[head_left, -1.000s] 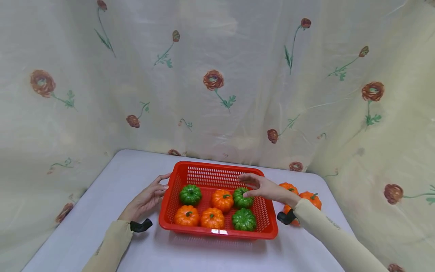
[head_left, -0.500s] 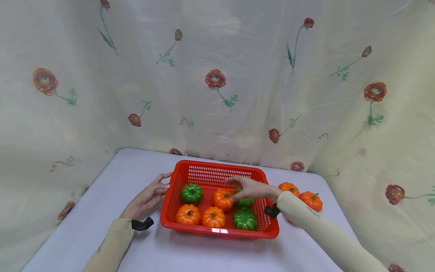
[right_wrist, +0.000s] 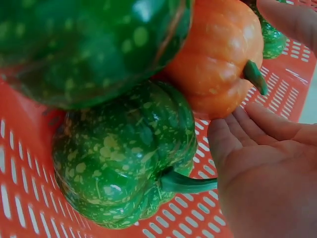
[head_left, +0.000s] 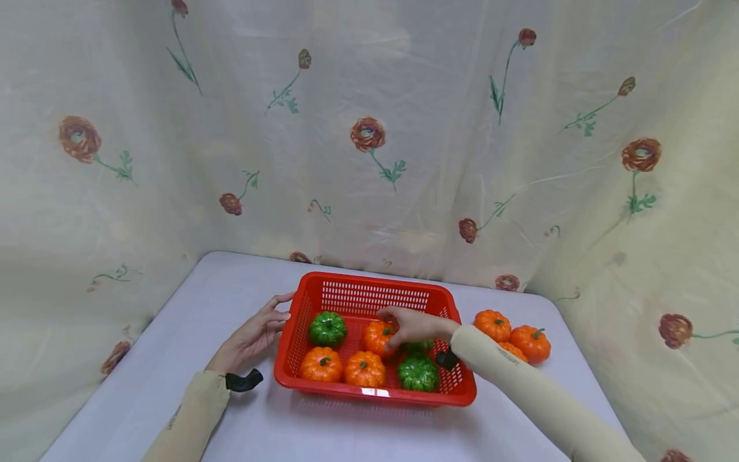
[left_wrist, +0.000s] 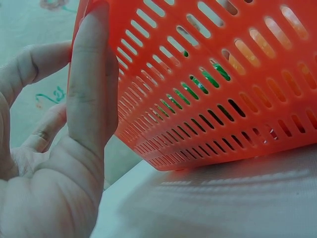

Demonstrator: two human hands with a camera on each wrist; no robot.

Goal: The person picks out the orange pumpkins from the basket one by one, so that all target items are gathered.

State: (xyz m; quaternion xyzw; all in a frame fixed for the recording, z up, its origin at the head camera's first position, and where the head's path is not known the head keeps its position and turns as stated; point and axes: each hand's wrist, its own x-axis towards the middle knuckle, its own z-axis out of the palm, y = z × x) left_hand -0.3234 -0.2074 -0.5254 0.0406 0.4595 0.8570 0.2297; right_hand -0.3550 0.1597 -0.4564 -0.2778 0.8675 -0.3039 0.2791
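In the head view, a red plastic basket point(head_left: 375, 393) holds orange and green pumpkins. My left hand point(head_left: 251, 337) rests against its left side; the left wrist view shows its fingers point(left_wrist: 88, 84) along the rim and wall. My right hand point(head_left: 412, 325) reaches inside, spread around the middle orange pumpkin point(head_left: 375, 339). In the right wrist view, fingertips meet that orange pumpkin point(right_wrist: 218, 59) and the thumb is by its other side; whether it touches is unclear. A green pumpkin point(head_left: 420, 346) is partly hidden under the right hand, beside another green pumpkin point(head_left: 418, 373).
Also in the basket are a green pumpkin point(head_left: 327, 330) at the left and two orange pumpkins, one front left point(head_left: 321, 365) and one front middle point(head_left: 364, 369). More orange pumpkins point(head_left: 531, 344) lie right of the basket on the white table point(head_left: 242, 276). A flowered curtain point(head_left: 427, 160) hangs behind.
My right hand has moved left and down, from over the rear green pumpkin to the middle orange one. The left hand keeps its place at the basket's side.
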